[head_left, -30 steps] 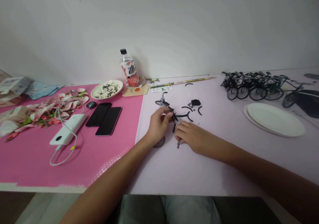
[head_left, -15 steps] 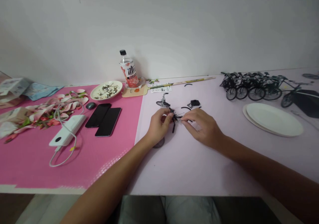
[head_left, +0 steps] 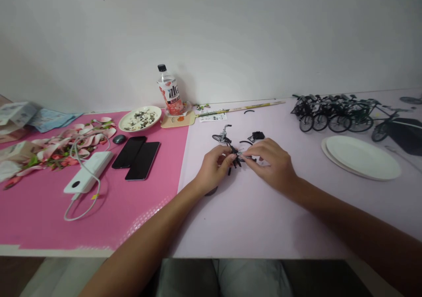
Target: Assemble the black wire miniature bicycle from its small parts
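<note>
My left hand [head_left: 216,167] grips a small black model bicycle frame [head_left: 233,151] between thumb and fingers. Its silver handlebar part [head_left: 224,132] points up and away from me, with a wheel [head_left: 220,138] beside it. My right hand [head_left: 272,163] pinches a small part at the right end of the frame; fingertips hide most of it. Another wheel [head_left: 211,192] shows partly below my left hand. Just behind my right hand lie a black rack-like piece [head_left: 257,136] and a thin curved black strip [head_left: 245,142].
Several model bicycles [head_left: 332,114] stand at the back right, near white plates [head_left: 364,157]. Leftward are a bottle [head_left: 170,92], a plate of small pieces [head_left: 140,119], two phones [head_left: 143,160], a power bank [head_left: 88,172] and artificial flowers [head_left: 62,147].
The model frame and its handlebar part have shifted slightly right with my left hand. My right hand's fingertips have come closer to my left hand's.
</note>
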Motion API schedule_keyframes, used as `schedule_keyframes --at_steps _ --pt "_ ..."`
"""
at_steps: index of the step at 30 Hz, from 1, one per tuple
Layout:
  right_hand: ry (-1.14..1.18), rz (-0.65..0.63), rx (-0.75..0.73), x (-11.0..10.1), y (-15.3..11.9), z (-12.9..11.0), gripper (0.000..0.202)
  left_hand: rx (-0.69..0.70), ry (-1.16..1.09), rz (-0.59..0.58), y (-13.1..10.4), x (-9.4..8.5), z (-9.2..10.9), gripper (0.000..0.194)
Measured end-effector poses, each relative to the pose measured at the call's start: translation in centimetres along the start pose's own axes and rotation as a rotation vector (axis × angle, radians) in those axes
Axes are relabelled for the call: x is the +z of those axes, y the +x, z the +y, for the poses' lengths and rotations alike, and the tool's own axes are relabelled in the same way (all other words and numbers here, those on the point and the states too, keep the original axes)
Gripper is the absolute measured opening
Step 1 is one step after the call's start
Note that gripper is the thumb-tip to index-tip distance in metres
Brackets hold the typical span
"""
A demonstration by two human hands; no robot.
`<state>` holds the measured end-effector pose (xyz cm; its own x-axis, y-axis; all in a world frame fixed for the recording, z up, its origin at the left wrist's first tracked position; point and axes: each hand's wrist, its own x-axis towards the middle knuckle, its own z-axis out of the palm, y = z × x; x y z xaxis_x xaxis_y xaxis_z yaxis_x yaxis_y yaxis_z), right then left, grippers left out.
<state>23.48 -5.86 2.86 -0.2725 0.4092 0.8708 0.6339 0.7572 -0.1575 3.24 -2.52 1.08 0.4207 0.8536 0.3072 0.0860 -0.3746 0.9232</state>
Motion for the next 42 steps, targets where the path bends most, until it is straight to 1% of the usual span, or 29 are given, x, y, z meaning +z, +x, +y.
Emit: schedule_keyframes --at_steps 6,13,21,28,33,37,42 --pt "-0.05 -0.035 -0.001 0.07 -0.28 0.47 0.017 -0.003 0.044 -0.004 0.01 -0.07 0.06 0.034" --pt "-0.049 -0.039 -0.052 -0.08 -0.02 0.05 0.019 -0.019 0.033 -0.004 -0.01 -0.01 0.04 0.034" --pt "-0.003 -0.051 0.055 0.18 -0.33 0.26 0.016 -0.003 0.062 -0.025 0.04 -0.12 0.16 0.031" --pt "-0.034 -0.047 0.024 0.11 -0.36 0.13 0.021 -0.01 0.05 -0.019 -0.01 0.01 -0.06 0.035" --pt "-0.005 -0.041 0.04 0.2 -0.44 0.06 0.019 0.003 0.079 -0.027 -0.02 -0.08 -0.06 0.035" --pt "0.044 -0.04 0.046 0.32 -0.37 -0.06 0.014 0.031 0.142 -0.028 -0.04 -0.16 -0.12 0.032" --pt "0.079 -0.037 0.025 0.35 -0.29 -0.23 0.013 0.057 0.193 -0.041 -0.15 -0.19 -0.08 0.027"
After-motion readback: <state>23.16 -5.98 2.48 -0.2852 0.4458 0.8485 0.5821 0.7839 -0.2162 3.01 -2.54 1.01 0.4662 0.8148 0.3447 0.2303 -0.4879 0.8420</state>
